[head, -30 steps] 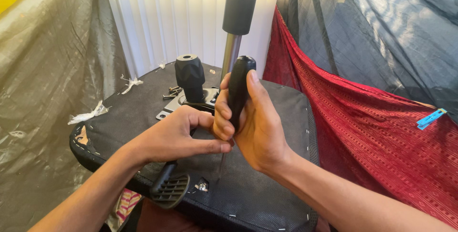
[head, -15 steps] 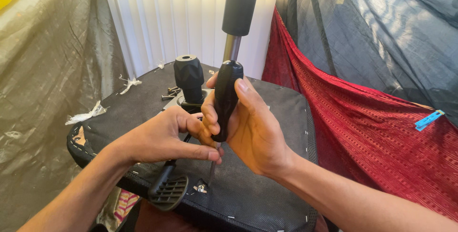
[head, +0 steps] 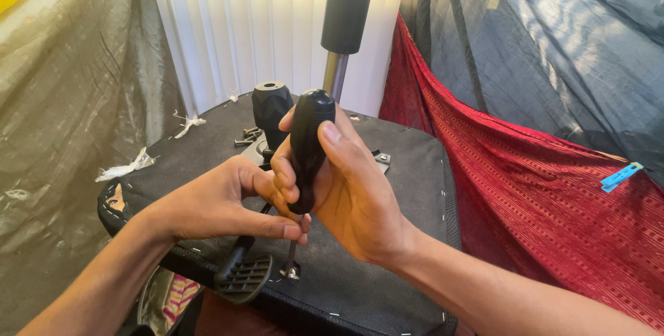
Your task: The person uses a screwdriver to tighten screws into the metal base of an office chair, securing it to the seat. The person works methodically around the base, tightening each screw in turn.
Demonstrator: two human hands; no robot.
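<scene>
A grey tarp (head: 62, 101) hangs on the left, with white blinds (head: 235, 25) behind it at the far side. Scraps of white stuffing (head: 128, 166) lie at the left edge of a black seat base (head: 387, 191), which lies upside down with staples along its rim.

The left hand (head: 214, 201) comes in from the near left and rests on the seat, its thumb and forefinger pinched around the metal shaft just under the handle of a screwdriver (head: 306, 149). Below that hand a black lever (head: 243, 274) with a ribbed paddle sticks out over the near edge.

The screwdriver stands nearly upright at the middle, its tip set on a screw (head: 289, 272) near the front edge of the seat. The right hand (head: 353, 191) is wrapped tight around the black handle, fingers curled on the left side and thumb up the right. The two hands touch each other at the tool.

Beyond them, on the far part of the seat, lie a few loose screws (head: 247, 135) just left of a black knob (head: 270, 104). Right of the knob a post (head: 346, 11) rises, with a black sleeve over a metal tube. A small metal bracket (head: 382, 162) lies right of the hands.

A red cloth (head: 539, 191) drapes along the right, a dark tarp (head: 553, 45) above it, and a blue peg (head: 620, 177) is clipped at the far right.
</scene>
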